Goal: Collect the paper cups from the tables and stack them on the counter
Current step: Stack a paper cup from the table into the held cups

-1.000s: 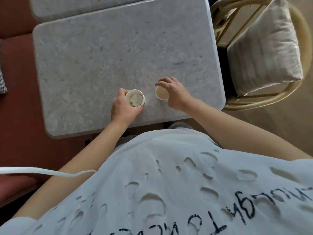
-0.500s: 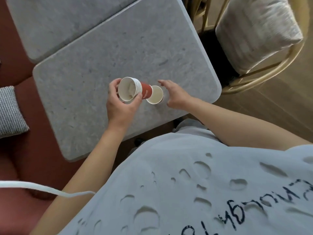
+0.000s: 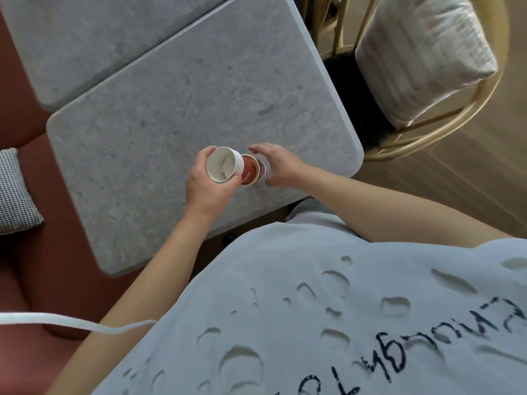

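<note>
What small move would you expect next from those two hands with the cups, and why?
Probably the right hand pushes the single cup fully onto the stack held tilted in the left hand, because its rim already surrounds the stack's base.

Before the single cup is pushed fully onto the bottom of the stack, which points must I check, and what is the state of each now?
1. Left hand grips the stack of paper cups firmly: ok.
2. Single paper cup lined up with the stack's bottom: ok, the bottom already enters it.
3. Right hand holds the single cup securely: cannot tell, the fingers look extended.
4. Crumpled tissue stays inside the top cup: ok.
5. Other cups remain on the grey table: none visible, ok.
</note>
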